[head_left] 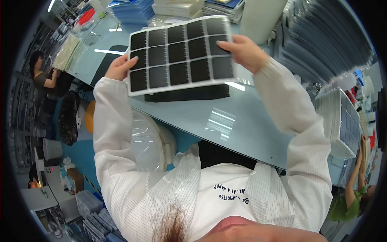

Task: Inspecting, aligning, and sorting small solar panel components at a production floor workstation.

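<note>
A white rectangular tray [167, 65] with a grid of black square pieces in its compartments is raised above the table, tilted toward me. My left hand [120, 67] grips its left edge, thumb on the front face. At the upper right edge my right hand [246, 50] pinches it, thumb over a dark square and the other fingers behind. Beneath the tray, a flat black sheet [193, 96] lies on the table. The fingers behind the tray are mostly hidden.
The pale glossy table [242, 125] spans the middle. Blue stacks [131, 13] and cream stacks [177, 8] stand at its back. Many grey trays [322, 40] are piled at right, with more gridded trays [342, 121] nearer. A lined white bin [147, 137] stands at left. Two other people work at the sides.
</note>
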